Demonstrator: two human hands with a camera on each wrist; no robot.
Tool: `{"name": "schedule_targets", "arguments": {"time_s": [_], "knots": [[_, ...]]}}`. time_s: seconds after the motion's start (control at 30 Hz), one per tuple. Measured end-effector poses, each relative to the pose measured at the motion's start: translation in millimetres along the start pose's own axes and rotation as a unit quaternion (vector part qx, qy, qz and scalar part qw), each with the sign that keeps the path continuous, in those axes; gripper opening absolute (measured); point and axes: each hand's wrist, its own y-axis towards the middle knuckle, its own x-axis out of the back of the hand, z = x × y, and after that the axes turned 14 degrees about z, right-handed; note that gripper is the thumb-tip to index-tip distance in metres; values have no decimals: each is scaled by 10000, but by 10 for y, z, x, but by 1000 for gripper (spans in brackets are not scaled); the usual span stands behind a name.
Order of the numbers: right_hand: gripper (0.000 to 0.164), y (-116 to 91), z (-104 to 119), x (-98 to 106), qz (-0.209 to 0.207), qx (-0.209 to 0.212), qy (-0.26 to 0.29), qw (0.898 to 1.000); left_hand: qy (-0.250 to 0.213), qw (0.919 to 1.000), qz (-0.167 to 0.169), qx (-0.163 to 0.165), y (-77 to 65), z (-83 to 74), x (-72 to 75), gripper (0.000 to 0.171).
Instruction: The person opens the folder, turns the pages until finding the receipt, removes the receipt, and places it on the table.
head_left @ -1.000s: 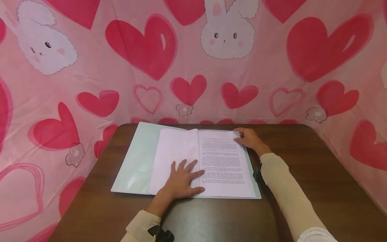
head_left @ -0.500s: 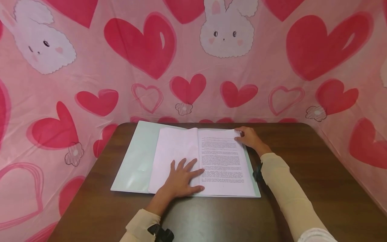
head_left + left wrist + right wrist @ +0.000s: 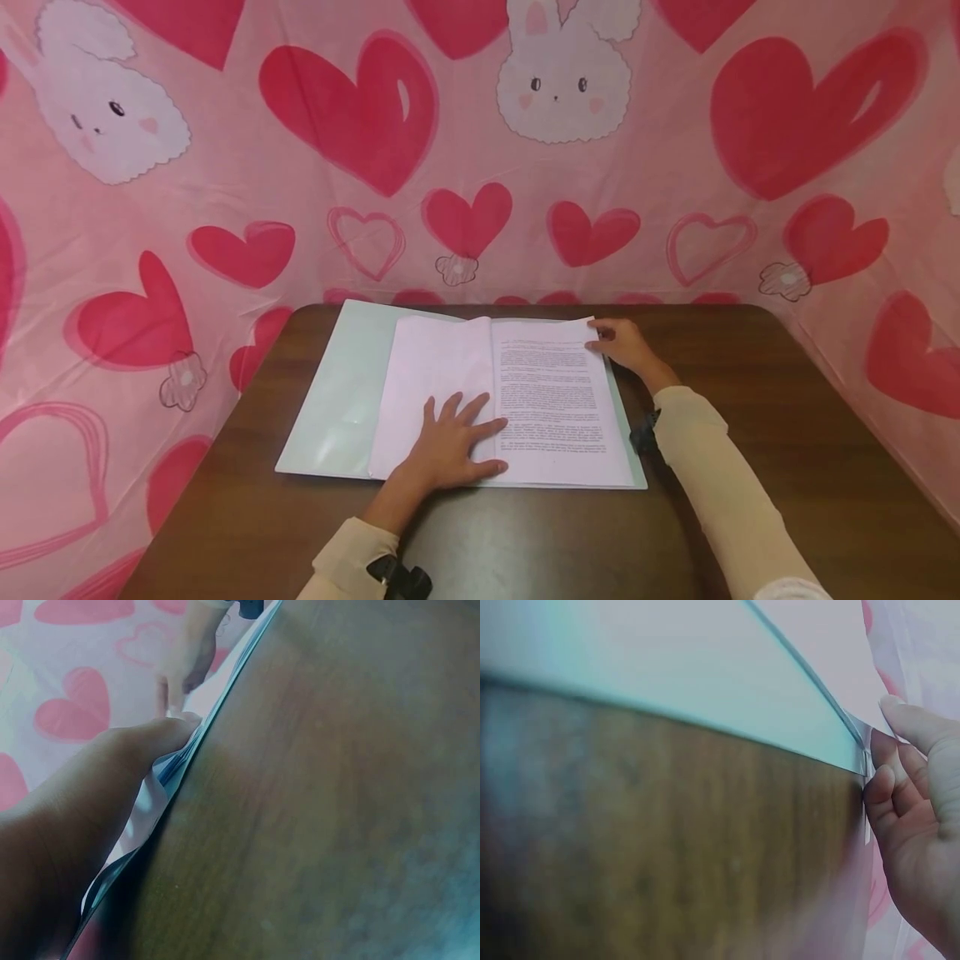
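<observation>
A pale green folder [image 3: 341, 400] lies spread on the table with printed white pages inside. My left hand [image 3: 450, 446] rests with fingers spread across the blank left page [image 3: 435, 358], its fingertips reaching over the fold. In the left wrist view the left thumb [image 3: 176, 731] lies along the near edge of the pages. My right hand [image 3: 626, 343] pinches the far right corner of the top printed sheet [image 3: 551, 400]. The right wrist view shows the right thumb [image 3: 911, 724] on that sheet's corner, which is lifted off the folder, with the other fingers curled below.
The dark brown wooden table [image 3: 525, 546] extends around the folder on all sides. Behind it hangs a pink cloth [image 3: 630, 175] with hearts and rabbits. A black wrist camera [image 3: 401, 579] sits on the left sleeve, another [image 3: 643, 433] on the right.
My right hand has shifted slightly to the right, and the sheet's corner has risen a little with it. The left hand has stayed in place on the pages.
</observation>
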Motion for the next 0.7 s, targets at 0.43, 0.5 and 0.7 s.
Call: {"name": "schedule_targets", "arguments": {"time_s": [0.43,0.5,0.7], "knots": [[50,-189,54,-12,206,60,500,9985,59,10000,12,22,1,0,3,72],[51,-215,60,-19,244,32,518,9984,73,10000,1,18,-4,-1,2,72],[54,-274,59,-29,337,-102,477,9982,56,10000,-8,10,-13,1,-1,71]]}}
